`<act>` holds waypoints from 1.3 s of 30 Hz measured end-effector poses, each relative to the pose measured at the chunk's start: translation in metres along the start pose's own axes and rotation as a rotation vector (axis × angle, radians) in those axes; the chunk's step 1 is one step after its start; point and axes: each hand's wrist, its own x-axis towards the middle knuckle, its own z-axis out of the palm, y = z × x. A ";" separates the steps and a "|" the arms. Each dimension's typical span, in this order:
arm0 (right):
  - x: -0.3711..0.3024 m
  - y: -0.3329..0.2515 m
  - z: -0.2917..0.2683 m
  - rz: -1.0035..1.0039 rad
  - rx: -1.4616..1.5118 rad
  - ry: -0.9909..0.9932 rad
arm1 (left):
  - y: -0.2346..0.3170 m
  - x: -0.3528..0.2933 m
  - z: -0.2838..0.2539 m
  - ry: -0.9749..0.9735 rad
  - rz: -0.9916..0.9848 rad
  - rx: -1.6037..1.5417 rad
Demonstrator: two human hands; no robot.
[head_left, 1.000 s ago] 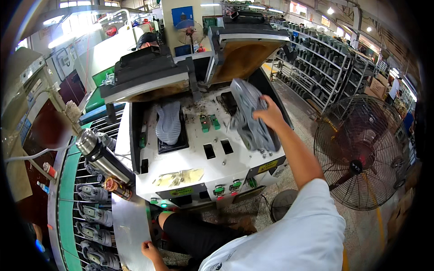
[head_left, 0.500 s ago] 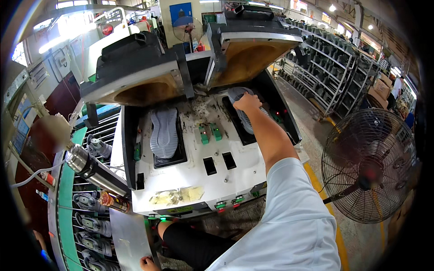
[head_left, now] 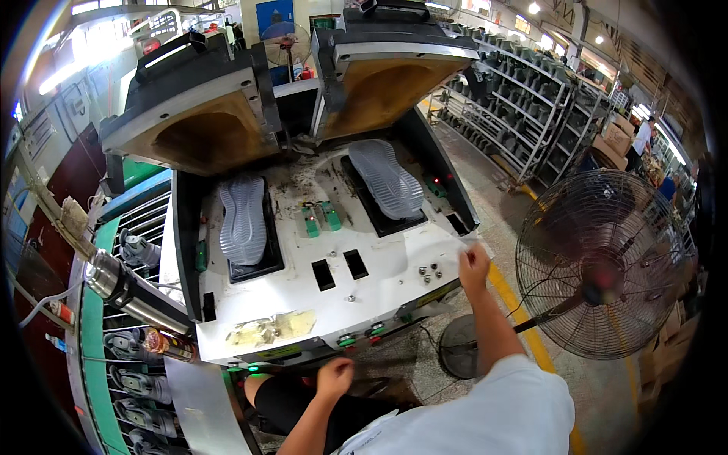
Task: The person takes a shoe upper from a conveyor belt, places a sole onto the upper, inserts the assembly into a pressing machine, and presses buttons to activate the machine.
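Two grey ribbed shoe soles lie on black pads in a white-topped press: the left sole [head_left: 243, 220] and the right sole [head_left: 385, 180]. Above them, the left lid [head_left: 197, 114] and right lid [head_left: 387, 76] are raised, with brown hollowed undersides. My right hand [head_left: 474, 265], fingers curled closed, is off the sole, by the press's front right corner near several small metal knobs [head_left: 430, 273]. Close to the front panel and its green button [head_left: 346, 340], my left hand [head_left: 334, 377] is closed in a loose fist. Nothing shows in either hand.
A large caged fan [head_left: 603, 265] stands at the right on its round base. To the left, a roller conveyor holds grey shoes [head_left: 140, 383], beside a steel flask [head_left: 136, 292] and a jar [head_left: 168, 345]. Shoe racks [head_left: 500, 91] fill the back right.
My right hand has let go of the right sole and come back toward me to the front right corner. My left hand has risen from low left to the press's front. The view has shifted.
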 end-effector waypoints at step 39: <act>0.007 -0.402 0.322 0.219 -0.227 -0.508 | -0.223 -0.363 -0.157 1.851 -0.091 0.222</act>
